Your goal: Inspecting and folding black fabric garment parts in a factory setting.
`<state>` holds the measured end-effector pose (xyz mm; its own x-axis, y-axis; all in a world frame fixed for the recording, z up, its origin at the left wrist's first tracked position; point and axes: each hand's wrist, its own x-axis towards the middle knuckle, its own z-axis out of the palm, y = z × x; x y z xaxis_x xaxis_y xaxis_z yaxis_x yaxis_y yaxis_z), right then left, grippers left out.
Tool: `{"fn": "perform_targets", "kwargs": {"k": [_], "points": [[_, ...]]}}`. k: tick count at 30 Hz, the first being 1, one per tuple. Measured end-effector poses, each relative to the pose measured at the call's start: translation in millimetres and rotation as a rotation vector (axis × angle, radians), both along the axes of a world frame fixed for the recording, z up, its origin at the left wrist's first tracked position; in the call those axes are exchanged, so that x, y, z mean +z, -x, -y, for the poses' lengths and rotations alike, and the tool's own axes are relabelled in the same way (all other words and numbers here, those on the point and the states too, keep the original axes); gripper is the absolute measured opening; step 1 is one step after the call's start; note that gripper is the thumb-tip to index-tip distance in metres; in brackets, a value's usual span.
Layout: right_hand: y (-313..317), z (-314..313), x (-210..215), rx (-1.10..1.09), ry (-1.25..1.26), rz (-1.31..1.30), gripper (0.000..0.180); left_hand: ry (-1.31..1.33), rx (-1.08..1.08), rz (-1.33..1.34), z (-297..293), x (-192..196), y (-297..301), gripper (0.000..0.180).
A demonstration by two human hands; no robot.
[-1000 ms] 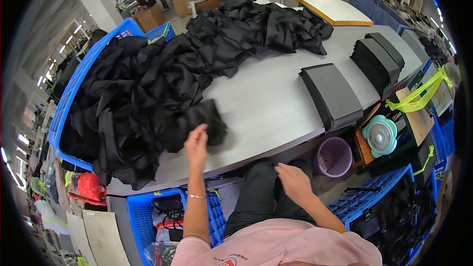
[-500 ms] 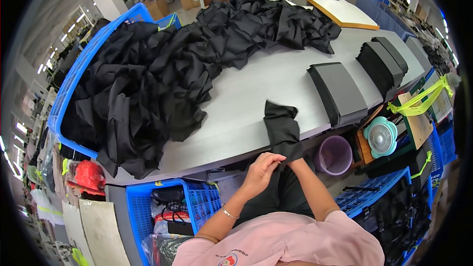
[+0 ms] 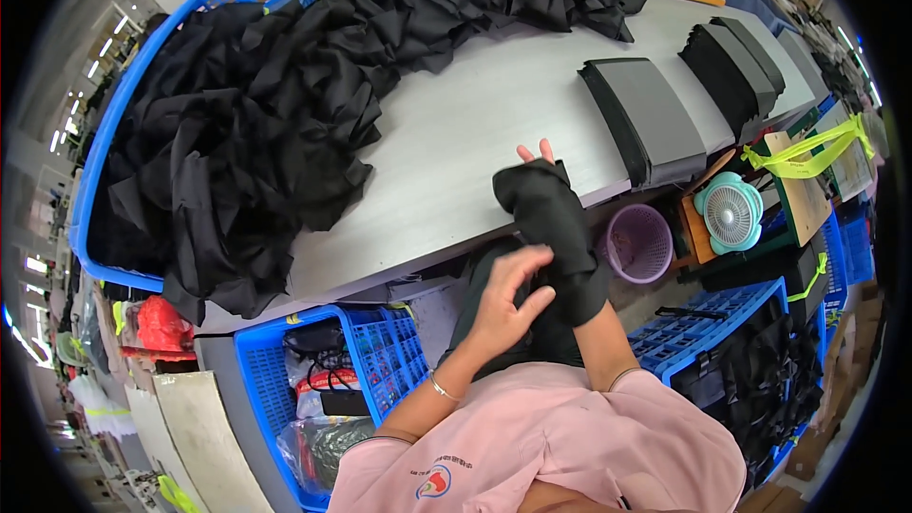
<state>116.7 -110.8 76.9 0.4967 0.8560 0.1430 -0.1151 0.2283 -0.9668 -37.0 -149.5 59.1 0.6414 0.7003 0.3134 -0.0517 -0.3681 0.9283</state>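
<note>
A black fabric tube [image 3: 560, 228] is pulled over my right hand and forearm. At its far end the stretched fingertips of my right hand [image 3: 545, 149] stick out, over the table's front edge; the palm and thumb are hidden in the cloth. Beside the tube's near left side is my left hand [image 3: 503, 307], thumb and fingers apart, nothing held in it. Its fingertips are close to the cloth; I cannot tell whether they touch. A big heap of loose black fabric pieces [image 3: 247, 123] covers the table's left and far parts.
On the grey table [image 3: 456, 133], neat stacks of flattened black pieces [image 3: 651, 119] lie to the right. A blue basket [image 3: 123, 123] edges the heap. Below stand a purple bin [image 3: 638, 242], a teal fan [image 3: 731, 212], a blue crate of bags [image 3: 385, 351] and another blue crate [image 3: 703, 328].
My right hand has pushed forward through the tube, so its fingertips now emerge and the cloth covers the forearm. My left hand has let go of the cloth and opened. The view has tilted down.
</note>
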Motion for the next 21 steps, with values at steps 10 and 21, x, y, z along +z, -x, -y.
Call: {"fn": "perform_targets", "kwargs": {"k": [10, 21], "points": [[-28.6, 23.8, 39.5, -0.198, -0.027, 1.343, 0.007, -0.096, 0.093, -0.008, -9.1, -3.3, -26.3, 0.088], [-19.0, 19.5, 30.4, -0.295, 0.049, 1.307, 0.007, 0.253, 0.097, 0.044, 16.5, -9.7, -12.9, 0.013]]}}
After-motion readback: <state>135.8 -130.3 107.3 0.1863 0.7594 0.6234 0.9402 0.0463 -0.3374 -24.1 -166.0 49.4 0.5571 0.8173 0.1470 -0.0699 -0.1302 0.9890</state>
